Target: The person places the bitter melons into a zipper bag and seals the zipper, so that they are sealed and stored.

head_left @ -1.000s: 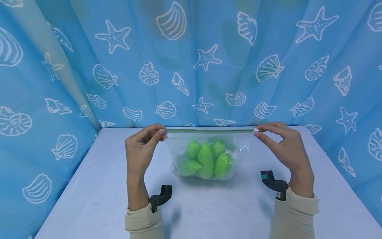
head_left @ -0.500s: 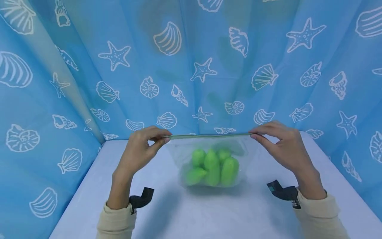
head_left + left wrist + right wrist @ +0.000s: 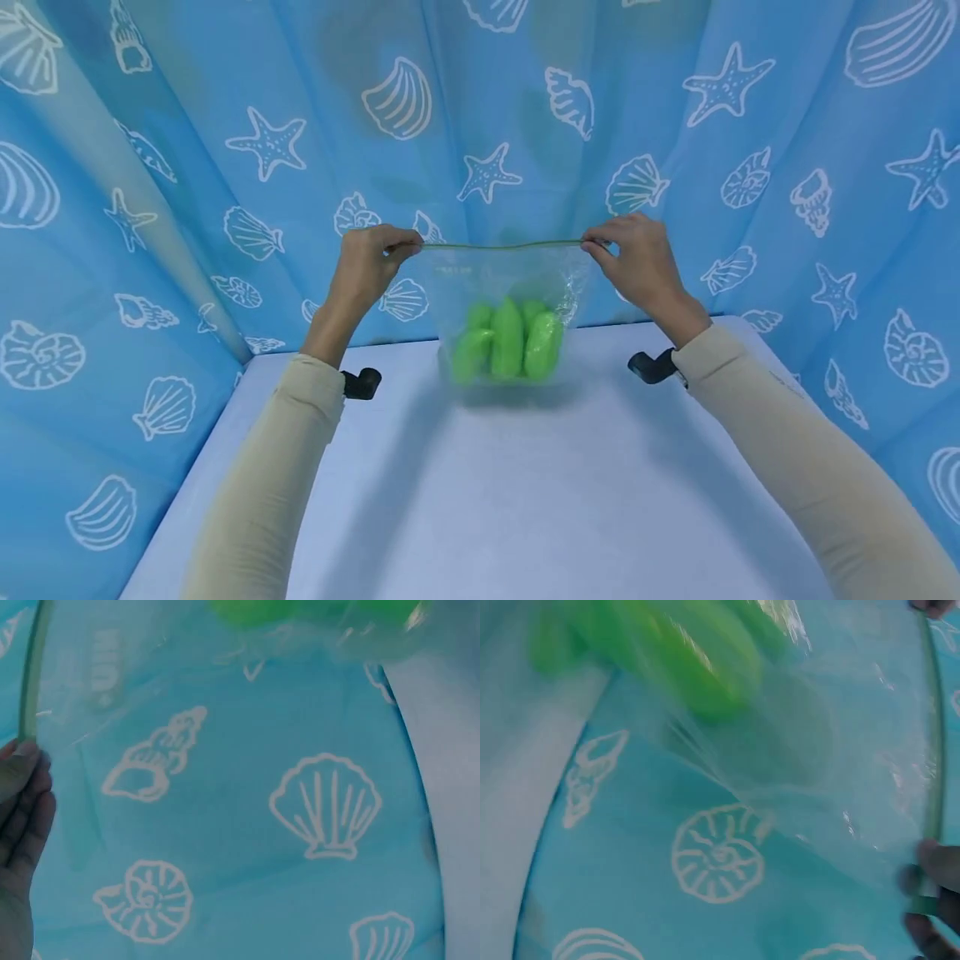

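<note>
Nearest the camera it's just two beige sleeves (image 3: 255, 475) running out over a pale, matte table (image 3: 525, 500). Further out, the left hand (image 3: 365, 268) sits at about 10 o'clock and the right hand (image 3: 637, 260) at 2 o'clock, each pinching one end of the green zip strip (image 3: 502, 246). That strip's long axis runs straight left-right between them, both hands equally near. The clear zip bag (image 3: 504, 312) hangs at 12 o'clock, thin crinkly film, its bottom just above the table. Smooth, glossy green pod-shaped pieces (image 3: 507, 340) are bunched at the bottom. Behind is a blue seashell-print curtain (image 3: 187, 125).
</note>
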A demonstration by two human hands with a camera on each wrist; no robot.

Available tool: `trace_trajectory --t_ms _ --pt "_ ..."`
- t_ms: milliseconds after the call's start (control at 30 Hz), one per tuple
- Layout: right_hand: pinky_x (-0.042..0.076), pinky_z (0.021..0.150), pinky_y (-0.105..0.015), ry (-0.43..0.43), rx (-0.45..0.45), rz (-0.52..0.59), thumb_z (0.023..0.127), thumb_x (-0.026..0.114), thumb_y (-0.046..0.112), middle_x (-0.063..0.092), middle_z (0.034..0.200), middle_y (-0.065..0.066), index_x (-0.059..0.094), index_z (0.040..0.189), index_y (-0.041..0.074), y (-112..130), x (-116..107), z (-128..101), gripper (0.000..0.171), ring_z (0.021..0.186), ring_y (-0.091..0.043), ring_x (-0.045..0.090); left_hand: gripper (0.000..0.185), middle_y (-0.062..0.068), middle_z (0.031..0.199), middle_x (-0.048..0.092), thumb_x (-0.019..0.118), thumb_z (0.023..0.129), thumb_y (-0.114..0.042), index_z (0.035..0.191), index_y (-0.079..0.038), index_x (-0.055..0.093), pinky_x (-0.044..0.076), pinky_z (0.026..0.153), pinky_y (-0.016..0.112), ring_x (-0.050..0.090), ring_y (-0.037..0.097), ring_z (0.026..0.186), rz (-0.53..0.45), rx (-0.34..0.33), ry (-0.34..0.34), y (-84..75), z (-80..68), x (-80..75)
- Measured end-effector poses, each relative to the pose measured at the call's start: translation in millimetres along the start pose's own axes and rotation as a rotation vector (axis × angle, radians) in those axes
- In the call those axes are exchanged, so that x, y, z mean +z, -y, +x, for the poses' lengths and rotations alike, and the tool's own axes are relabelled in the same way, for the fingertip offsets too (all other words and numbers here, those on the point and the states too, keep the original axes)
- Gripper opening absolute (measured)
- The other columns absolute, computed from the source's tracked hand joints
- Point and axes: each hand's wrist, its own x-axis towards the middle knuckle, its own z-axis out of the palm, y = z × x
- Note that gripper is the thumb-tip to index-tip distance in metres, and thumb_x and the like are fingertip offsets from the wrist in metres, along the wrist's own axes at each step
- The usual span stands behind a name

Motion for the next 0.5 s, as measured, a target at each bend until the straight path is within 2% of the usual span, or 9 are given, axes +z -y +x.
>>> trace_trajectory --t_ms 67,133,233,333,400,500 --pt "0.036 0.071 -0.042 -0.058 -0.073 -0.020 0.081 0.071 0.017 0.069 0.085 -0.006 0.074 0.089 0.010 2 10 -6 0.011 0.082 -0.024 0.054 0.016 0.006 0.098 0.068 0.063 0.086 -0.013 0.098 -0.009 0.072 0.051 0.073 0.028 0.064 0.016 0.086 0.010 0.019 -0.014 6.2 -10.6 1.1" --pt "0.034 0.072 -0.044 -0.038 -0.131 -0.032 0.080 0.072 0.017 0.069 0.086 -0.005 0.074 0.089 0.011 4 15 -18 0.011 0.085 -0.023 0.055 0.016 0.005 0.097 0.068 0.063 0.086 -0.012 0.098 -0.009 0.072 0.051 0.072 0.027 0.064 0.015 0.085 -0.008 0.020 0.030 9.3 -31.1 3.0" --pt "0.031 0.072 -0.043 0.078 -0.194 -0.032 0.078 0.074 0.017 0.069 0.086 -0.001 0.074 0.089 0.013 8 12 -43 0.012 0.088 -0.021 0.055 0.015 0.001 0.093 0.068 0.066 0.084 -0.010 0.097 -0.010 0.072 0.052 0.070 0.026 0.063 0.012 0.083 -0.047 0.022 0.132 7.6 -67.0 9.1" --pt "0.031 0.072 -0.040 0.209 -0.224 -0.004 0.076 0.075 0.018 0.068 0.084 0.004 0.074 0.088 0.016 16 5 -73 0.013 0.087 -0.018 0.056 0.016 -0.004 0.089 0.068 0.069 0.080 -0.007 0.095 -0.013 0.073 0.051 0.068 0.025 0.062 0.009 0.081 -0.050 0.014 0.218 -2.1 -102.4 14.9" --pt "0.031 0.073 -0.039 0.290 -0.220 0.020 0.075 0.076 0.018 0.067 0.084 0.008 0.074 0.088 0.017 22 1 -92 0.013 0.087 -0.015 0.056 0.018 -0.007 0.088 0.068 0.072 0.078 -0.007 0.094 -0.015 0.073 0.051 0.068 0.024 0.061 0.007 0.082 -0.017 0.014 0.254 -8.8 -121.5 18.0" --pt "0.034 0.076 -0.038 0.367 -0.210 0.030 0.075 0.075 0.020 0.066 0.084 0.010 0.074 0.089 0.019 28 3 -117 0.014 0.088 -0.013 0.056 0.020 -0.011 0.087 0.067 0.075 0.075 -0.008 0.091 -0.019 0.073 0.050 0.068 0.021 0.060 0.003 0.083 0.059 0.006 0.282 -16.7 -144.4 24.3"
